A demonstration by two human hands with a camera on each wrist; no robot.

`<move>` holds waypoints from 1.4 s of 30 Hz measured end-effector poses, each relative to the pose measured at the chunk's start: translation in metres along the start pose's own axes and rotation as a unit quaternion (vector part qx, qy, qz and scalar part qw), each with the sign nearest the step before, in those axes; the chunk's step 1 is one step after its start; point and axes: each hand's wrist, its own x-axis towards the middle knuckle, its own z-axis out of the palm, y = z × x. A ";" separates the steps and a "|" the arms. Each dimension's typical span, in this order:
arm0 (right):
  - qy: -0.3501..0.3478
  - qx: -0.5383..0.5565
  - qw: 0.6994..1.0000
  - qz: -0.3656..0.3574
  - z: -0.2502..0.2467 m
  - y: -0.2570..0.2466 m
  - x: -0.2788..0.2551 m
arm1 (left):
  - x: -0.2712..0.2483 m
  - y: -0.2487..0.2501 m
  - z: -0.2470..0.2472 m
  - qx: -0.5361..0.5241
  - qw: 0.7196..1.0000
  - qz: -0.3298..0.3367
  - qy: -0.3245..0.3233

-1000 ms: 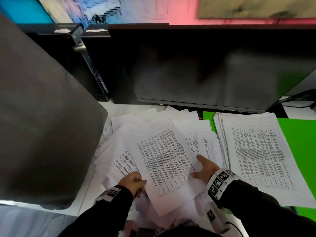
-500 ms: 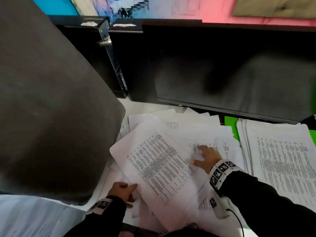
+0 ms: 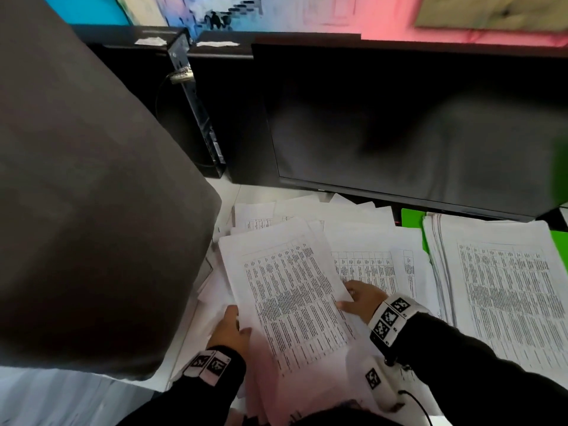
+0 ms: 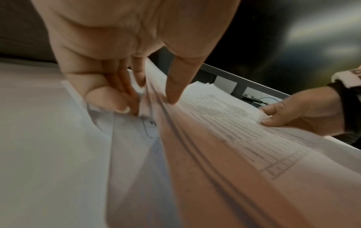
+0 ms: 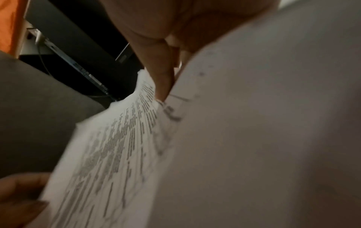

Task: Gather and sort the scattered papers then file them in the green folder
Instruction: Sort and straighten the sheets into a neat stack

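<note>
A bundle of printed sheets (image 3: 292,296) is lifted off the scattered papers (image 3: 362,238) on the white desk. My left hand (image 3: 229,329) pinches its left edge, thumb on top and fingers underneath, as the left wrist view shows on the bundle (image 4: 224,138). My right hand (image 3: 359,298) grips the right edge of the same bundle (image 5: 109,146). To the right a neat stack of printed pages (image 3: 504,290) lies on the open green folder (image 3: 412,218).
A dark monitor (image 3: 415,124) stands just behind the papers. A large grey chair back or cover (image 3: 86,195) blocks the left side. A black computer case (image 3: 196,112) with a cable stands at the back left.
Both hands have taken hold of the top bundle and raised it. The left hand moved right onto its edge; the right hand went from flat on the pile to gripping it.
</note>
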 end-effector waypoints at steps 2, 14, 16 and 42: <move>0.002 -0.004 1.000 -0.007 0.002 0.001 -0.001 | -0.002 0.002 -0.001 -0.037 0.999 -0.018 0.029; 0.121 0.112 0.986 -0.021 -0.048 0.034 -0.039 | -0.006 0.043 -0.015 -0.199 0.976 0.091 0.015; 0.132 0.141 0.981 -0.031 -0.048 0.031 -0.050 | -0.014 0.064 -0.016 -0.259 0.959 0.110 -0.035; 0.337 0.298 0.885 -0.119 -0.070 -0.041 -0.118 | -0.093 0.173 -0.035 -0.393 0.864 0.311 0.048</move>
